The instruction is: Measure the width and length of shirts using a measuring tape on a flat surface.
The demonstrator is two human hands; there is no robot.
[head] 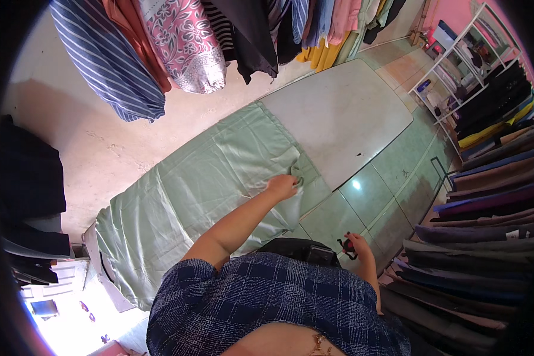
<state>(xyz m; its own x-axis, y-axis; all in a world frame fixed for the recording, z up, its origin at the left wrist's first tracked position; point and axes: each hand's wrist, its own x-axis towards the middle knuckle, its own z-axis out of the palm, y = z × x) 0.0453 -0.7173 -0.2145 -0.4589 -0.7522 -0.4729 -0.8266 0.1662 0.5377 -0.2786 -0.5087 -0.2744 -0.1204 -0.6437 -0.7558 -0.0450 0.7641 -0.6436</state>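
A pale green satiny sheet (204,178) covers the nearer and left part of a whitish slab (338,111), which may be a mattress or a board. The slab's far right part is bare. My left hand (283,187) grips a bunched fold at the sheet's right edge. Between the fingers of my right hand (359,246), held low over the tiled floor, is a small dark object (349,247) with a reddish spot and thin black ends. What it is, I cannot tell.
Clothes (187,44) hang along the wall above the slab. Densely hung trousers and other garments (476,231) line the right side. A white-framed shelf (467,62) stands at the far right on green floor tiles (378,191). Dark garments (31,178) hang at the left.
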